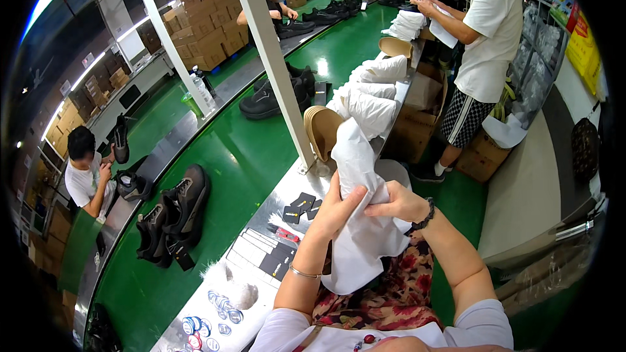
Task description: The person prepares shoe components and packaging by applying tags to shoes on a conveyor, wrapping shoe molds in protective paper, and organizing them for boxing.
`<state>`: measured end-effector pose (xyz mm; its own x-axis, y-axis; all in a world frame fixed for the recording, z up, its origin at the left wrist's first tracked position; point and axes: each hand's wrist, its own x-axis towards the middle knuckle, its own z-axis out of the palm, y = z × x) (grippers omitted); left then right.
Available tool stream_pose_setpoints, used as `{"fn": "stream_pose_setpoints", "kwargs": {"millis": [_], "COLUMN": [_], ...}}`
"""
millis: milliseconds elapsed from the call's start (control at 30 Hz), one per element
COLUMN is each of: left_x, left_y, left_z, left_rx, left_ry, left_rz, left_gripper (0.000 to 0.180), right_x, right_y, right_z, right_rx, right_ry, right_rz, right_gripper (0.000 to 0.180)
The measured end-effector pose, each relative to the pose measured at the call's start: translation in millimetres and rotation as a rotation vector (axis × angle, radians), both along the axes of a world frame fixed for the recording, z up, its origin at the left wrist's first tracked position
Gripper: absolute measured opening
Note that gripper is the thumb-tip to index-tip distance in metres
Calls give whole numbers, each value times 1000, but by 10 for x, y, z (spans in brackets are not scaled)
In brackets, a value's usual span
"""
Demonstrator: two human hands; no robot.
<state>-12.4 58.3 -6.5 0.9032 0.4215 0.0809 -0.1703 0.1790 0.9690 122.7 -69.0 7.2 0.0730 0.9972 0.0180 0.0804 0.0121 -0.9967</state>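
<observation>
Apparently I'm folding the white paper (357, 156): my left hand (337, 208) and right hand (403, 203) both grip it, thumbs uppermost, right of the post (274, 58) and nearer me. Next, I'd judge, calls for a steady left grip while gathering the loose lower end.

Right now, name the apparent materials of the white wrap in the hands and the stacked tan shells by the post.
White wrap: probably thin paper, matte, given its creases and folds; thin nonwoven cloth is possible. Tan shells: perhaps card or moulded pulp, smooth, with thin rims holding their curve.
</observation>
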Motion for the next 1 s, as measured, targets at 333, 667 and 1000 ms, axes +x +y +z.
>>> {"fn": "stream_pose_setpoints", "kwargs": {"millis": [333,667,1000], "left_x": [39,96,59], "left_y": [-43,84,126], "left_z": [-136,-226,-251], "left_rx": [-136,-101,-241], "left_ry": [-142,-107,-140], "left_rz": [38,107,69], "left_gripper": [88,86,90], "right_x": [-31,-66,199], "right_y": [-37,52,-25], "right_z": [-115,-35,0], "right_rx": [109,25,-49], "right_ry": [461,154,139], "right_rz": [-46,-35,-62], "right_gripper": [25,30,26]}}
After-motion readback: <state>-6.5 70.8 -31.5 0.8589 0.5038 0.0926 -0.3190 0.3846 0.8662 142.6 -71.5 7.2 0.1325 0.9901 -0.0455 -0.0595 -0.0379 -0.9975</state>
